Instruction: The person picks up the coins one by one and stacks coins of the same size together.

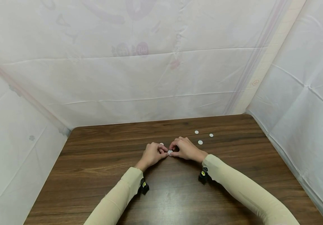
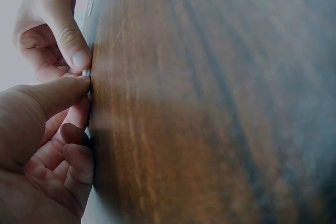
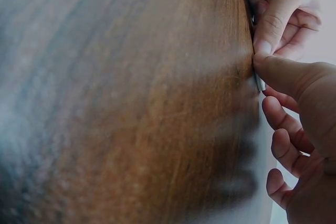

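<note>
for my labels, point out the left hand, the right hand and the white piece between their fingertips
left hand (image 1: 151,154), head view, back of the hand
right hand (image 1: 188,149), head view, back of the hand
white piece (image 1: 170,152), head view, visible top

head: above, facing forward-down | wrists: close, skimming tabletop (image 1: 167,197) | shared: hands (image 1: 151,153) (image 1: 188,150)

A makeshift booth, apparently, with a wood-grain table (image 1: 172,193) enclosed by creased, faintly printed white sheeting (image 1: 139,78).
</note>
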The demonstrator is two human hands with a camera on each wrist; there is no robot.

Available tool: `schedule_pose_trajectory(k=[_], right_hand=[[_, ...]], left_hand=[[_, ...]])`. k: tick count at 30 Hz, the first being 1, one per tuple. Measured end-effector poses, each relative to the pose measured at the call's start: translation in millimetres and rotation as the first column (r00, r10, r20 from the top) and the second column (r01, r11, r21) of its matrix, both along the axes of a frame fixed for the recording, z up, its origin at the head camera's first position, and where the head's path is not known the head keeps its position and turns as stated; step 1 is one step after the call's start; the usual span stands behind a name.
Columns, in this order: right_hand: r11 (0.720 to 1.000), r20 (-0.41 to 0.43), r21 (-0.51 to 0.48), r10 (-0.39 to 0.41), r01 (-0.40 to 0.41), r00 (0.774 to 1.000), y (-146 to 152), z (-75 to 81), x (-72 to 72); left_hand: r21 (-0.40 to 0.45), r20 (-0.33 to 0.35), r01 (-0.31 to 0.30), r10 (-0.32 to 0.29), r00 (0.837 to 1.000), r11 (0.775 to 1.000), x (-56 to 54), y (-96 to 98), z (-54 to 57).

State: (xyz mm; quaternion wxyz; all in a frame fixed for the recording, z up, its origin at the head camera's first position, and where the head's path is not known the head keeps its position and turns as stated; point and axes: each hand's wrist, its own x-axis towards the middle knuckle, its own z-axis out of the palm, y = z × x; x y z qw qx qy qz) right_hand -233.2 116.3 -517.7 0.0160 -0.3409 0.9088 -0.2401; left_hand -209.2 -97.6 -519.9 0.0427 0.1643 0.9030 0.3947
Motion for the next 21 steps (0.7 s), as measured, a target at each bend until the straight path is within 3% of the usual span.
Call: schedule_pose_trajectory(k=[21], right_hand=[[1.000, 0.054, 0.009, 0.009, -0.010, 0.998, 1.5, 2.5, -0.9]], left_hand=[[0.002, 0.005, 0.010, -0.010, 1.000, 1.000, 1.2, -0.5, 2.4]])
